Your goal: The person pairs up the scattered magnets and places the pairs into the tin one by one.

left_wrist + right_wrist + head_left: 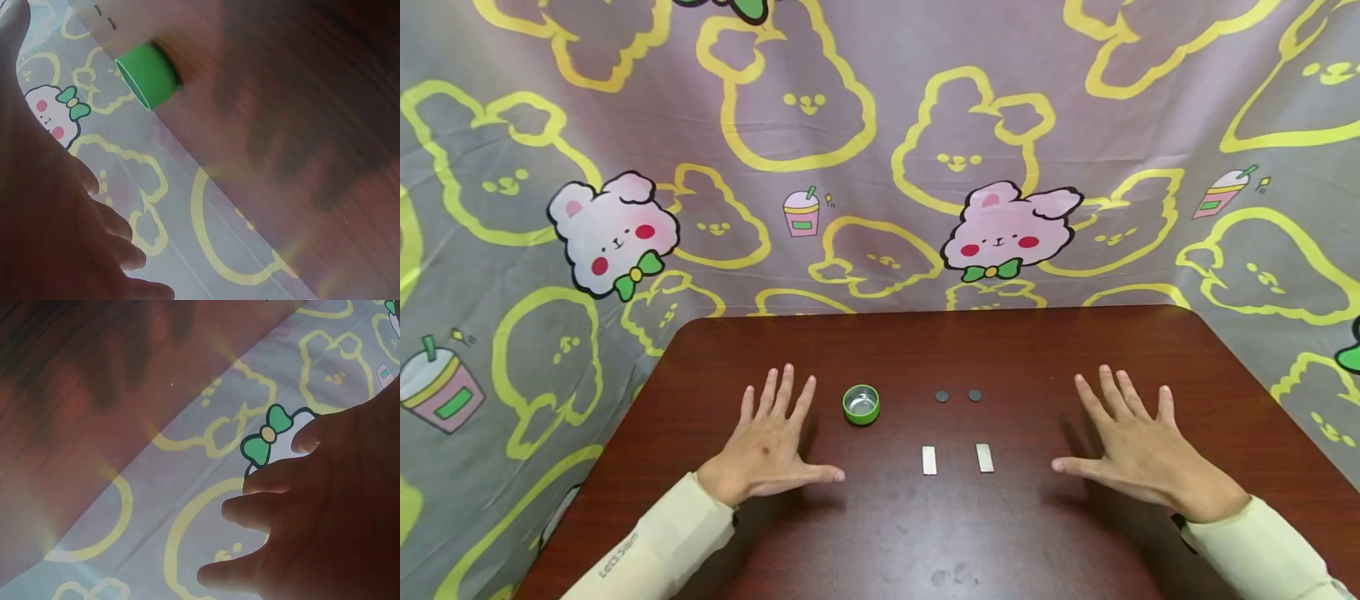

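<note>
My left hand is spread with straight fingers above the left part of the table, holding nothing. Just to its right stands a small round green bowl with a silvery inside; the left wrist view shows the green bowl from its side. My right hand, also spread and holding nothing, is over the right part of the table. Between the hands lie two dark round discs and, nearer to me, a pale flat rectangular strip and a second pale strip.
The reddish-brown wooden table has rounded far corners. A grey curtain with yellow rabbit outlines and drink cups hangs behind it and along both sides.
</note>
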The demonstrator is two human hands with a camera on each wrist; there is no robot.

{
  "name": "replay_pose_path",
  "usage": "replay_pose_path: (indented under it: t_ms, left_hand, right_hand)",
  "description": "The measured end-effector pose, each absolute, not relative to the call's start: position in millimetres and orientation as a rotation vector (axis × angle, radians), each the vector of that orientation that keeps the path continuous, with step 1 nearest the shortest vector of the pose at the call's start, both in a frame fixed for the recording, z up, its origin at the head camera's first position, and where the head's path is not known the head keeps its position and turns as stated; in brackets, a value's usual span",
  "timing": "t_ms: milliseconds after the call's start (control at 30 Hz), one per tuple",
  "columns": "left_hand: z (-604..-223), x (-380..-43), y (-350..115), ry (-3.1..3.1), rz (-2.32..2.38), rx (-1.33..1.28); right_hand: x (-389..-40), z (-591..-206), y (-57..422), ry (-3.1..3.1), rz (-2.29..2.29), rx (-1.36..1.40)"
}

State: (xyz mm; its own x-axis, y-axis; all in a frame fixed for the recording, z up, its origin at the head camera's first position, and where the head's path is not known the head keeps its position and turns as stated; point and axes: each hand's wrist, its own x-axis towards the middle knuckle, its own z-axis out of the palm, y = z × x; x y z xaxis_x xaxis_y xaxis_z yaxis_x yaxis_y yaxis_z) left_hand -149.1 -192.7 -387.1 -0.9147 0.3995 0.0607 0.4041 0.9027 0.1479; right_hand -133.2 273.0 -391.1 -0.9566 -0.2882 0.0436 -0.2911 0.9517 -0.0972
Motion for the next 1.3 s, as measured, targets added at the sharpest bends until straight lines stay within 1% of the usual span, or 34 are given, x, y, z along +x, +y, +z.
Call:
replay_pose_path:
  t_ms: [500, 967, 1300]
  left_hand:
    - [-399, -149, -184, -3.033, -0.272, -0.706]
    - [-407, -151, -177, -2.941, -0.399, -0.941]
    - [-414, -153, -167, -2.924, -0.614, -0.915]
  right_hand:
    - [-135, -402, 263, -3.039, 0.268, 0.561]
    - [-137, -409, 257, -3.011, 0.572, 0.737]
    - [-140, -415, 255, -3.024, 0.813, 0.799]
